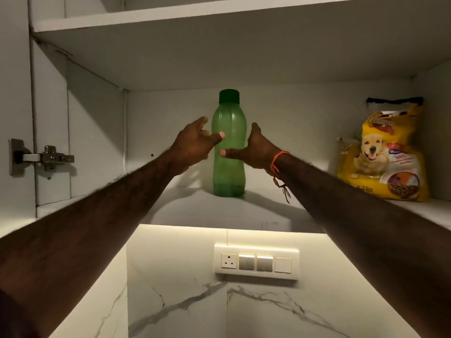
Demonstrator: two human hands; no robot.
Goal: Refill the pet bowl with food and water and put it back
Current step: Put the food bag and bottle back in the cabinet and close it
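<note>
An open white wall cupboard (97, 113) is filling the view above a marble-patterned wall, its lower shelf (268, 206) carrying the supplies. Two bare arms are stretching up and forward into it from the bottom corners. At the shelf's right end, against the side wall, a yellow dog-food bag (385, 152) is standing upright, well apart from the hands. Near the middle of the shelf, toward its front edge, a green water bottle (228, 167) with a dark green cap is standing upright. The left hand (195, 145) and the right hand (256, 152), the latter with an orange thread at the wrist, are flanking the bottle, fingers spread apart, both thumbs crossing its front; whether they are touching it cannot be told. Below, a switch panel (256, 262) is sitting under a light strip.
</note>
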